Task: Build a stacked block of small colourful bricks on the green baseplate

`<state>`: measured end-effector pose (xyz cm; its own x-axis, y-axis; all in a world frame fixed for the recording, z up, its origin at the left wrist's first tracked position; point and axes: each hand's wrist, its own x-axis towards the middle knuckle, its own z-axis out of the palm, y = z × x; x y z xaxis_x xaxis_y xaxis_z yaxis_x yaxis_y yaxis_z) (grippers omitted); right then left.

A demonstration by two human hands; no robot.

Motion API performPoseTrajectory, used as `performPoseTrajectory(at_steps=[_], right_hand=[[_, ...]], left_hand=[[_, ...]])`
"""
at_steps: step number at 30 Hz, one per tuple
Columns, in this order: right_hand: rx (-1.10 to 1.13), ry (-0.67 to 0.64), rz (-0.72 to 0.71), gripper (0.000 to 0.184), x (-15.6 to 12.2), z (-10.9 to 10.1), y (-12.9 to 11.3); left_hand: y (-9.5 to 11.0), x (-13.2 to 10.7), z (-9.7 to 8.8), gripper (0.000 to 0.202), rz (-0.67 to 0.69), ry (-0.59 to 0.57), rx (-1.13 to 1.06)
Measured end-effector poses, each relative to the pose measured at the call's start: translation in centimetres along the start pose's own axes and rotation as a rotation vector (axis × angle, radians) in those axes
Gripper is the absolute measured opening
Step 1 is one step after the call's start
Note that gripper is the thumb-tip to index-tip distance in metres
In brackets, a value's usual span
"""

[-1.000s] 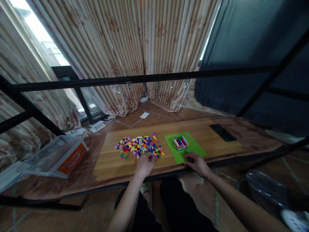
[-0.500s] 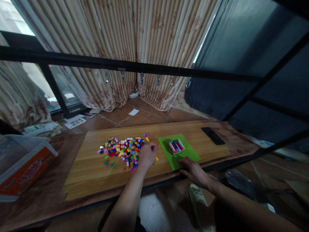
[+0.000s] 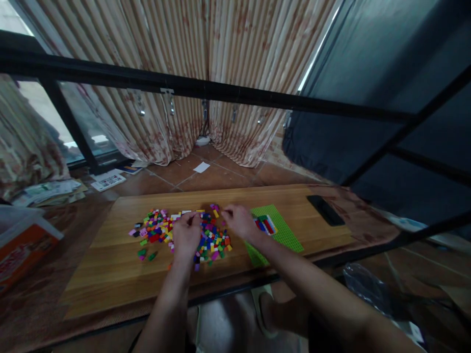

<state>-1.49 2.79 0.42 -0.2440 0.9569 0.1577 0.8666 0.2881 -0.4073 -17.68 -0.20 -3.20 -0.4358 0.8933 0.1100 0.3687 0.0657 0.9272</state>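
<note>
My left hand [image 3: 186, 234] is over the middle of a pile of small coloured toy bricks [image 3: 215, 238], thumb and fingers drawn together in a pinch. Whatever it may hold is too small to make out. At the pile's right edge, my right hand [image 3: 240, 221] also has its fingertips closed, close to a few purple and yellow bricks [image 3: 215, 212]; its contents are hidden. Behind my right wrist lies a green baseplate [image 3: 289, 235]. On it sits a small built block of bricks [image 3: 270, 224] with red, white and blue rows, partly covered by the right hand and forearm.
Everything rests on a long wooden board [image 3: 106, 264]. A black phone [image 3: 326, 210] lies at its right end. To the left stands a clear plastic tub with an orange label [image 3: 25, 250]. A dark metal rail [image 3: 235, 93] crosses in front of the curtains.
My right hand has left the baseplate's near edge and moved left to the brick pile. My left hand has shifted left across the pile. The view has turned slightly.
</note>
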Motion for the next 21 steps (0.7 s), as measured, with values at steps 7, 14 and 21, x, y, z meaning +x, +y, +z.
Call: performPoseTrajectory(at_steps=[7,14,21], right_hand=[[-0.117,-0.086,0.141,0.029,2.9,4.2,-0.6],[-0.13,-0.085,0.074,0.026,1.0,2.8,-0.6],[0.003,-0.026,-0.167,0.016,-3.0,-1.0,1.9]], left_hand=[[-0.4,1.3,0.7,0.029,-0.056,-0.082,-0.073],[-0.4,1.5,1.2,0.028,-0.001,-0.108,-0.025],[1.8,-0.9,3.2,0.041,-0.136,-0.405,-0.434]])
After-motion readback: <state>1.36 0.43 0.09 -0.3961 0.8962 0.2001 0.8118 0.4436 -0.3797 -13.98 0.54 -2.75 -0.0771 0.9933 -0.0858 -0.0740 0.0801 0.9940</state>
